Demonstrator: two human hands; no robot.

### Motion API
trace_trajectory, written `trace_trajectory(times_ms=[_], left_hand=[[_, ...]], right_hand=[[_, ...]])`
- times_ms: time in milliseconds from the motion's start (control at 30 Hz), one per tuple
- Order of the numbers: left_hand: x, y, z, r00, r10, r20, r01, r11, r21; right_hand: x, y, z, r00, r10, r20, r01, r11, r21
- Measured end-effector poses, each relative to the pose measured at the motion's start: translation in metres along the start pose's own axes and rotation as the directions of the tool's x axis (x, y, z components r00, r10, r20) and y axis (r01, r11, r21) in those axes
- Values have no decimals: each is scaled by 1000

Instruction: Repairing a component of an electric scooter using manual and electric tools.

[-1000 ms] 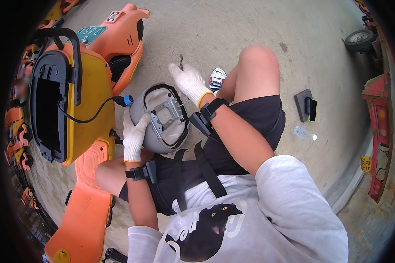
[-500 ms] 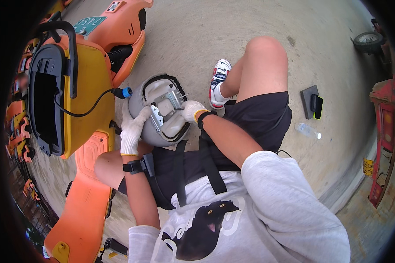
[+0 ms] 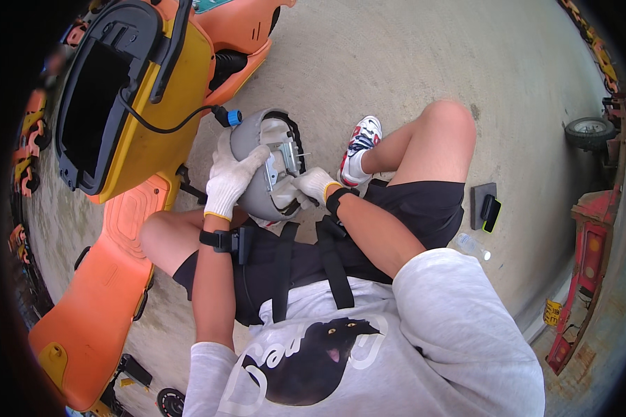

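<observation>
A grey rounded shell point(image 3: 247, 136) with a black edge strip rests against my lap, tilted onto its side. Its hollow faces right, and a silvery metal bracket point(image 3: 273, 169) sits across it. My left hand point(image 3: 232, 174), in a white knit glove, grips the shell from the left, the thumb lying by the bracket. On the opposite side my gloved right hand point(image 3: 314, 185) is closed at the bracket's lower right edge. What its fingers pinch is too small to make out. A thin pin sticks out of the bracket above that hand.
To the left stands an orange and yellow scooter point(image 3: 129, 229); a black cable with a blue connector point(image 3: 234, 118) hangs from its open compartment near the shell. At right lie a dark flat box with a phone point(image 3: 491, 213) and a clear bottle point(image 3: 473, 246). A red vehicle frame point(image 3: 590, 236) stands beyond.
The shell has tilted further onto its side, its hollow turned toward the right. My left hand has shifted higher around it, while my right hand stays at the bracket. The whole view has swung.
</observation>
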State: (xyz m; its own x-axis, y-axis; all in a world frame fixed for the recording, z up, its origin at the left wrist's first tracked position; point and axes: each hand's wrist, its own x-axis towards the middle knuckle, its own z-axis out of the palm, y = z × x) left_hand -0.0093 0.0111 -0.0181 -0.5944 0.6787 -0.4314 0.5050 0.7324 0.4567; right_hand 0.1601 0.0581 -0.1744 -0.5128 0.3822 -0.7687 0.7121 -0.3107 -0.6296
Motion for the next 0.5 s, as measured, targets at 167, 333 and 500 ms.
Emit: trace_trajectory(times_ms=[167,333,500], left_hand=[[-2,29,2,999,-41,-2,41,999,-1],[1,24,2,997,-74,-30,73,997,-39],[5,15,1,996,-74,-43,71,996,-61]], right_hand=[[-6,7,-2,990,-2,-138,-16,991,-132],[-24,0,6,939,-196,-281,134,965,-226],[-19,-1,10,968,-106,-226,84,991,-103]])
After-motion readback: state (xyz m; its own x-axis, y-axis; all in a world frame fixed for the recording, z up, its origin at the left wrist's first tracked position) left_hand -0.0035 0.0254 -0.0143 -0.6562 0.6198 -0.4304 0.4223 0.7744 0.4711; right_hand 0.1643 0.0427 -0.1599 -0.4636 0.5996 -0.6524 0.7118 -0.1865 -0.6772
